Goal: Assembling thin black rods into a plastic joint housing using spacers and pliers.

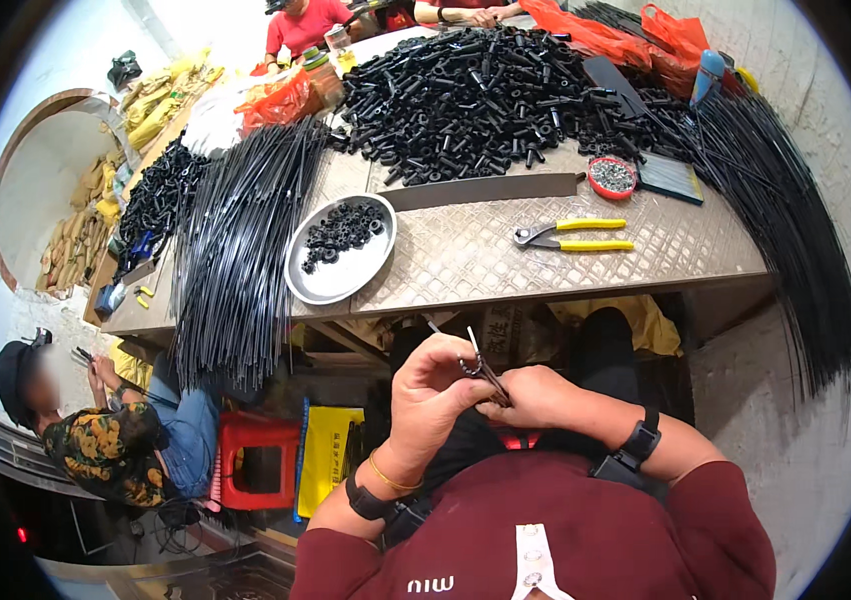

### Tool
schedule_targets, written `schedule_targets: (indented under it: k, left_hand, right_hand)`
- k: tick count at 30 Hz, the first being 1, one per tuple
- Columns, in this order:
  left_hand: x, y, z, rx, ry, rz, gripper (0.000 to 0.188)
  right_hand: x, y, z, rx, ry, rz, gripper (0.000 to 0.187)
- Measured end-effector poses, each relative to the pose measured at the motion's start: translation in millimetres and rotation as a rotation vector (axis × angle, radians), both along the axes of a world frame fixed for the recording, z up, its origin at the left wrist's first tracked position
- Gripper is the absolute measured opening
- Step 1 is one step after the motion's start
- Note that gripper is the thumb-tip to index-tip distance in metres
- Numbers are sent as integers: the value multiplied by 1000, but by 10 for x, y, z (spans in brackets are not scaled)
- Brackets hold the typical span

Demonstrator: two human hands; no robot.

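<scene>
Both hands meet above my lap, in front of the table edge. My left hand (432,385) pinches a few thin dark rods (486,373) with shiny, pale tips between thumb and fingers. A small dark curved piece shows beside its fingertips; its kind is too small to make out. Closed around the lower end of the same rods is my right hand (537,398), its fingertips partly hidden. Beyond them on the table, yellow-handled cutting pliers (585,235) lie with jaws to the left. A white oval dish (297,275) holds small black rings.
A large heap of black tubular parts (465,100) covers the table's far middle. Bundles of long black rods (240,240) hang over the edge at left and right. A red bowl of small metal pieces (611,177) stands right. Co-workers sit left and opposite; a red stool (260,430) stands left.
</scene>
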State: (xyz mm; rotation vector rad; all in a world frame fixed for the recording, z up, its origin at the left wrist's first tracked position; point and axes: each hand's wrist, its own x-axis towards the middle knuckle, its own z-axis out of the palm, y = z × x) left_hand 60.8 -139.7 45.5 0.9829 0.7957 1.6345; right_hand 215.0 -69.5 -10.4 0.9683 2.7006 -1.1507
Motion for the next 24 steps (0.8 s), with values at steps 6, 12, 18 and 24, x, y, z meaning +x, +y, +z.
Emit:
schedule_targets:
  k: [6, 12, 18, 24]
  left_hand:
    - [-207, 163, 21, -55, -15, -328, 24]
    - [-249, 291, -49, -54, -47, -556, 13]
    - [-286, 351, -191, -64, -89, -699, 18]
    - [-311, 390, -97, -91, 114, -306, 23]
  right_hand:
    - [86, 314, 297, -32, 689, 284, 39]
    - [134, 470, 406, -958, 448, 315, 24]
    - [181, 521, 336, -757, 431, 411, 26]
    - [150, 494, 514, -198, 483, 233, 12]
